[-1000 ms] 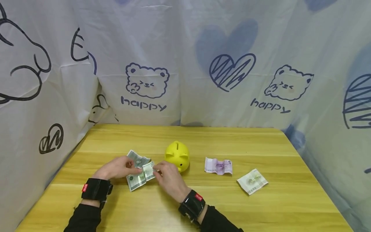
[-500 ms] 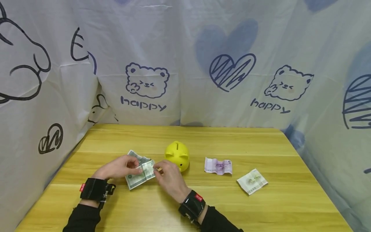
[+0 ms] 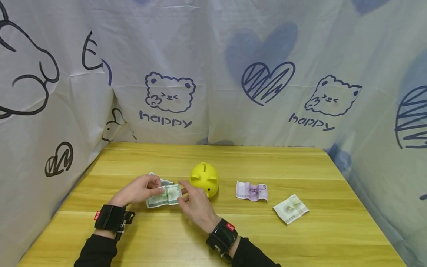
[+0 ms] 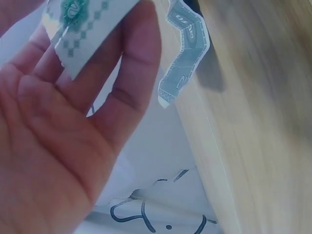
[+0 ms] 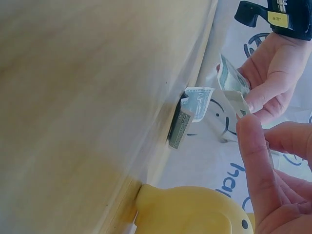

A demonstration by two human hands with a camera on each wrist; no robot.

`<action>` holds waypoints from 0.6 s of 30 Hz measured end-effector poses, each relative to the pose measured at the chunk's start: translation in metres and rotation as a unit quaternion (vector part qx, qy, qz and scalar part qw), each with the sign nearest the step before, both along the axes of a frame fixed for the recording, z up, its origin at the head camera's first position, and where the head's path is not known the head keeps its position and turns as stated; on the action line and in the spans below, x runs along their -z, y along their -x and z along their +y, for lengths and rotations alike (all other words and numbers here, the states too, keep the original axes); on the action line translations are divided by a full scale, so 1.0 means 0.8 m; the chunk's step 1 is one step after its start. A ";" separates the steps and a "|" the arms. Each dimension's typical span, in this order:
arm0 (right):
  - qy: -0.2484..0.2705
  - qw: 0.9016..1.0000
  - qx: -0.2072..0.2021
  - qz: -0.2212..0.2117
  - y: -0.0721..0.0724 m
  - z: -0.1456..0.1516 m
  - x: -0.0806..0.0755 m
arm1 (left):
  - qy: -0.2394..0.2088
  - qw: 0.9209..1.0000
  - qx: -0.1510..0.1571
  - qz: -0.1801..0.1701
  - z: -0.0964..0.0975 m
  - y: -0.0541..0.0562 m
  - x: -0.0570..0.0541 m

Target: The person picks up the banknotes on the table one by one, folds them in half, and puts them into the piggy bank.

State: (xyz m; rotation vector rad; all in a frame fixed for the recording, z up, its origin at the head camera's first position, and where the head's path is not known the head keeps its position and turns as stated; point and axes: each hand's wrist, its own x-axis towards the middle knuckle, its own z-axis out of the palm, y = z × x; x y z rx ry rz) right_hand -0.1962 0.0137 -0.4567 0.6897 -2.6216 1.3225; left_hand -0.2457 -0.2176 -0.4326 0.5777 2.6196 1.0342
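A crumpled green banknote point(image 3: 171, 193) is stretched between my two hands above the left part of the table. My left hand point(image 3: 138, 189) pinches its left part between thumb and fingers. My right hand point(image 3: 199, 209) holds the right end, the index finger point(image 5: 256, 161) in front of the paper in the right wrist view. A second, darker green banknote point(image 4: 187, 51) stands creased on the tabletop behind the held one, mostly covered in the head view. Just behind my right hand sits a yellow piggy bank point(image 3: 204, 178) with a slot on top.
To the right on the wooden table point(image 3: 240, 237) lie a purple banknote point(image 3: 251, 191) and a pale greenish banknote point(image 3: 291, 209). White cloth point(image 3: 217, 122) with drawn bears and hearts hangs around the table's back and sides.
The held banknote has lifted and turned more level, covering more of the note behind it. My right fingers have shifted on its end. The piggy bank and the other notes stay put.
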 end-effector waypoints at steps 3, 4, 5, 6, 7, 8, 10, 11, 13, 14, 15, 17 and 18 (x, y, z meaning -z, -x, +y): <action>0.014 1.000 -0.001 -0.011 0.000 0.001 0.000 | -0.002 1.000 -0.003 0.003 0.002 0.000 0.001; 0.017 1.000 0.000 -0.012 0.000 0.001 0.000 | -0.002 1.000 -0.003 0.006 0.002 0.000 0.002; 0.019 1.000 0.003 -0.013 0.000 0.001 0.000 | -0.002 1.000 -0.003 0.008 0.003 0.000 0.002; 0.020 1.000 0.006 -0.014 0.001 0.002 -0.001 | -0.001 1.000 -0.003 0.011 0.003 0.000 0.003; 0.020 1.000 0.008 -0.013 0.001 0.002 -0.001 | 0.000 1.000 -0.004 0.014 0.003 0.000 0.003; 0.020 1.000 0.011 -0.010 0.001 0.003 -0.001 | 0.000 1.000 -0.004 0.016 0.003 0.000 0.002; 0.017 1.000 0.018 -0.005 0.002 0.003 -0.002 | 0.002 1.000 -0.004 0.019 0.003 0.000 0.002; 0.016 1.000 0.021 -0.003 0.003 0.004 -0.002 | 0.003 1.000 -0.004 0.021 0.003 0.000 0.001; 0.013 1.000 0.028 0.004 0.003 0.005 -0.003 | 0.007 1.000 -0.010 0.024 0.003 0.000 0.000; 0.013 0.999 0.030 0.006 0.003 0.006 -0.003 | 0.008 1.000 -0.012 0.025 0.002 0.000 -0.001; 0.011 0.999 0.033 0.008 0.003 0.006 -0.003 | 0.009 0.999 -0.016 0.027 0.001 0.000 -0.002; 0.009 0.999 0.035 0.014 0.004 0.007 -0.002 | 0.012 0.999 -0.023 0.030 0.001 -0.001 -0.003; 0.008 0.999 0.035 0.016 0.004 0.007 -0.002 | 0.012 0.999 -0.027 0.030 0.000 -0.001 -0.003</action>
